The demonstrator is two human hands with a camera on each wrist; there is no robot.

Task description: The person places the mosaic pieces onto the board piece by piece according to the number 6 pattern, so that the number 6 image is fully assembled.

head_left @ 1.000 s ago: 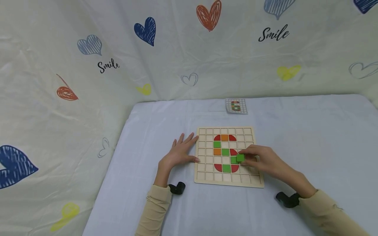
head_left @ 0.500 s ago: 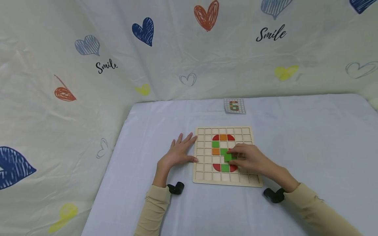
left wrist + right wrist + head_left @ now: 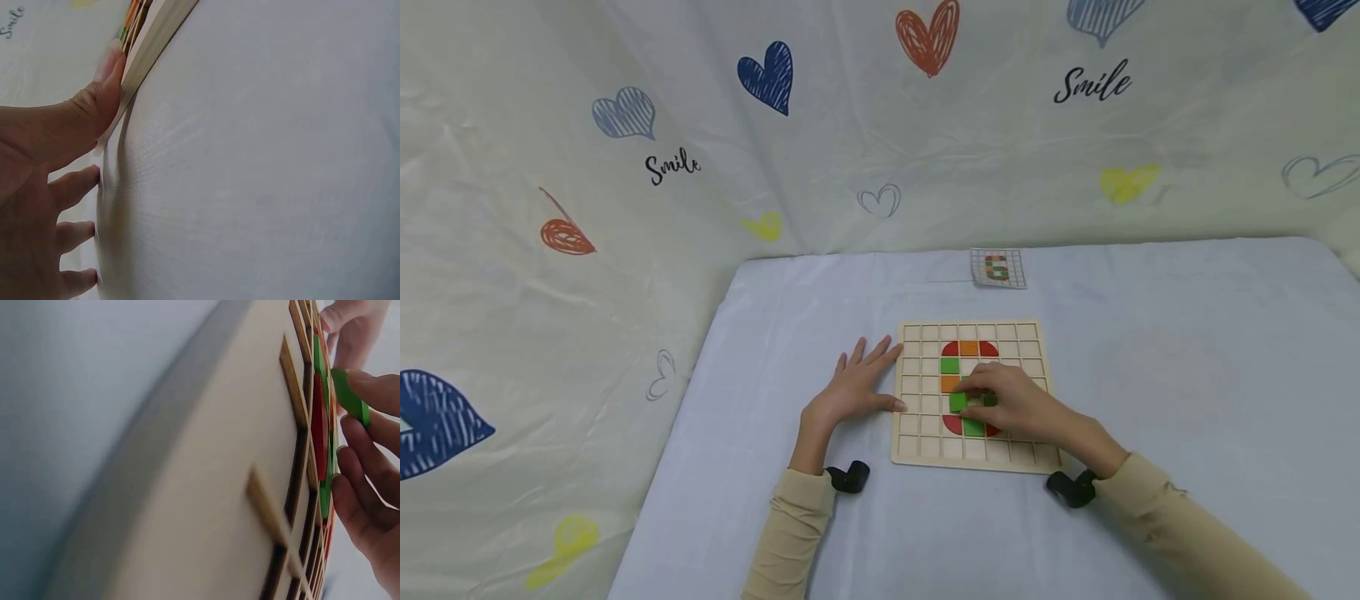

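A wooden grid board (image 3: pixel 925 450) lies on the white cloth with red, orange and green tiles set in its squares. My right hand (image 3: pixel 1018 404) is over the middle of the board and pinches a green square tile (image 3: pixel 958 402) between thumb and fingers. In the right wrist view that green tile (image 3: pixel 350 397) is tilted just off the board's surface. My left hand (image 3: pixel 853 390) rests with spread fingers at the board's left edge; in the left wrist view its thumb (image 3: pixel 109 75) touches the rim. My right fingers hide some of the middle tiles.
Behind the board lies a small card (image 3: pixel 997 268) printed with a grid and a coloured tile pattern. White cloth (image 3: pixel 1187 350) covers the table, and a curtain (image 3: pixel 820 167) with hearts hangs at the back and left.
The right hand has carried the green tile leftward across the board, from beside the right-hand green tile to the lower left of the pattern. The left hand has stayed in place.
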